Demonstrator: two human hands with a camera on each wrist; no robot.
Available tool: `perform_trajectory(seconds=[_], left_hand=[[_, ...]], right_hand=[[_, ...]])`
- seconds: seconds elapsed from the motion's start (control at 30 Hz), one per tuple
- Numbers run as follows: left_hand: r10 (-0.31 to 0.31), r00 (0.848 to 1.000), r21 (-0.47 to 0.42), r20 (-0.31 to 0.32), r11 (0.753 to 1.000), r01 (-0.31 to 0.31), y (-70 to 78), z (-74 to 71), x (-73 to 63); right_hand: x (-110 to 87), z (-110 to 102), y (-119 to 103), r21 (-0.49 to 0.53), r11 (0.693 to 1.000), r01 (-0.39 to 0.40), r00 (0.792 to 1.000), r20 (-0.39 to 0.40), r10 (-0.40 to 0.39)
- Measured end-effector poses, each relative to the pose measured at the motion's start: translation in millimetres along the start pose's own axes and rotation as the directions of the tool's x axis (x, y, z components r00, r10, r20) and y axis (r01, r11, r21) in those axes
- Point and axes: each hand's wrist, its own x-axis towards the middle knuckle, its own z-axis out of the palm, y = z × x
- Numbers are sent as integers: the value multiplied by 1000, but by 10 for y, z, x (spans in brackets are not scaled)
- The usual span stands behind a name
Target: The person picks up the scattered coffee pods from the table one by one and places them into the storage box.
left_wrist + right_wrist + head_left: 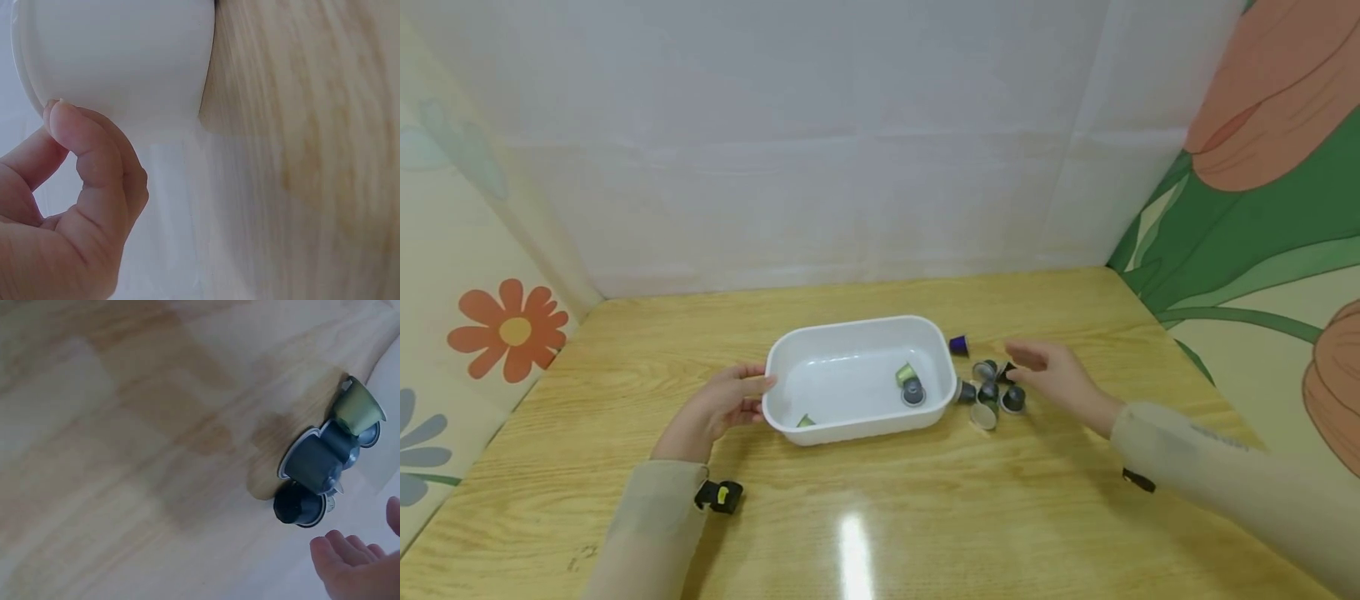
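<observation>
A white plastic tub [838, 383] sits on the table, and my left hand [722, 406] grips its left end. In the left wrist view, the thumb and fingertips pinch the rim of the tub [119, 56]. Inside the tub lie a green coffee capsule [906, 374], a grey capsule [913, 392] and another green one [806, 421], partly hidden by the near wall. My right hand [1060, 385] hovers, fingers extended, beside several loose capsules [1013, 400] right of the tub. From the right wrist, dark capsules [312, 464] and a green one [359, 407] appear; nothing shows in that hand.
A purple capsule [958, 345] lies apart from the pile, near the tub's far right corner. The wooden table [970, 517] meets a white sheet [850, 208] at the back. Patterned panels with flowers [514, 332] stand at both sides.
</observation>
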Motion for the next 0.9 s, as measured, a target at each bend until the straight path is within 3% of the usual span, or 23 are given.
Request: perform_trajectory(seconds=[0.27, 0.43, 0.9], left_hand=[[1, 1000, 1, 6, 1000, -1, -7, -11, 7], [-1, 1000, 0, 7, 1000, 1, -19, -15, 16], [0, 1000, 5, 6, 1000, 0, -15, -22, 30]], right_hand=[[-62, 19, 97, -23, 999, -33, 999, -42, 32], [-76, 38, 136, -52, 996, -68, 997, -26, 66], [-114, 108, 213, -65, 997, -44, 999, 18, 46]])
